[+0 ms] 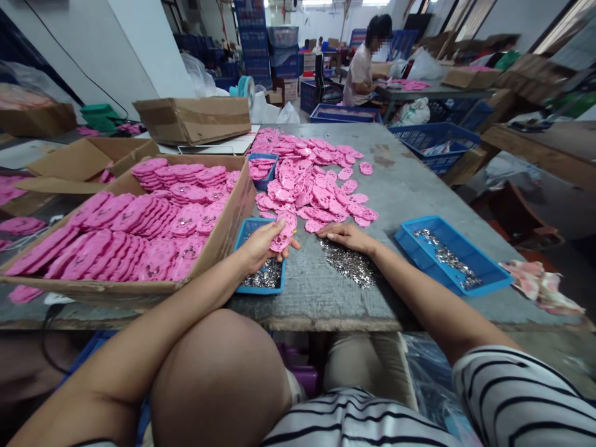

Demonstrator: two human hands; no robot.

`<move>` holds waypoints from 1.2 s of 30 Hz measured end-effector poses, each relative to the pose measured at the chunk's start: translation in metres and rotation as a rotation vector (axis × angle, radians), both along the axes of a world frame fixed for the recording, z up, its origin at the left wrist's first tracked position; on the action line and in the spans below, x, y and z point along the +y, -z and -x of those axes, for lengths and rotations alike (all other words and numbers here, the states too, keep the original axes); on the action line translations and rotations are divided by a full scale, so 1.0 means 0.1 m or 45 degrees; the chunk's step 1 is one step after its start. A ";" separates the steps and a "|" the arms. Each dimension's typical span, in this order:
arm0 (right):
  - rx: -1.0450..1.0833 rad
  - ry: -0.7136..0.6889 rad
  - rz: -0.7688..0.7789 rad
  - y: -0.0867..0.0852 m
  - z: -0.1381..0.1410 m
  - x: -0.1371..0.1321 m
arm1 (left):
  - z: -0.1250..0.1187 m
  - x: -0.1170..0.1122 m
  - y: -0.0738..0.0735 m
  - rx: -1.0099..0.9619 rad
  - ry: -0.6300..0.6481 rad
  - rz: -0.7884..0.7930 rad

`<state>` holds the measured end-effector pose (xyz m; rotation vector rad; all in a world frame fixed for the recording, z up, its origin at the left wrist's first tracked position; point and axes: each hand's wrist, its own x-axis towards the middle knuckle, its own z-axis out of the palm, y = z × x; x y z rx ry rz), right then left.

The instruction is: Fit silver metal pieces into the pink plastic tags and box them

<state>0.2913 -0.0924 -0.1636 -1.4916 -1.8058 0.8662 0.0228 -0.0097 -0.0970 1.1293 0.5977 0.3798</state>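
My left hand (pixel 261 247) is closed on a flat pink plastic piece (pixel 283 233) with a scalloped edge and small holes. It is above a blue tray (pixel 282 287) with small shiny metal parts in it. My right hand (pixel 345 236) rests low over the table, fingers stretched out to the left. Under and in front of it lies a loose heap of small silvery metal parts (pixel 351 266). Its fingertips are beside the near edge of a large heap of pink pieces (pixel 321 192); whether they touch a metal part is too small to tell.
On the left, a cardboard box (pixel 239 186) holds rows of stacked pink pieces. A small blue basket (pixel 270 180) stands beside it. To the right are another blue tray (pixel 405 239) with metal parts and a crumpled cloth (pixel 542 285). A person (pixel 361 74) sits at a farther table.
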 end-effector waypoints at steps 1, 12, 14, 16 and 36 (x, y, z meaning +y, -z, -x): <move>-0.025 -0.057 0.001 0.00 0.01 0.03 | 0.00 0.00 0.00 0.002 -0.005 0.001; -0.086 -0.415 0.181 -0.15 -0.06 -0.30 | 0.03 0.01 -0.02 -0.002 -0.002 0.006; -0.042 -0.383 0.240 -0.19 -0.10 -0.39 | 0.03 0.01 -0.02 -0.005 -0.005 0.001; 0.025 -0.296 0.264 -0.22 -0.13 -0.39 | 0.03 0.01 -0.02 0.004 -0.002 -0.007; 0.336 -0.172 0.261 -0.16 -0.10 -0.32 | 0.05 -0.01 -0.05 0.084 -0.024 -0.020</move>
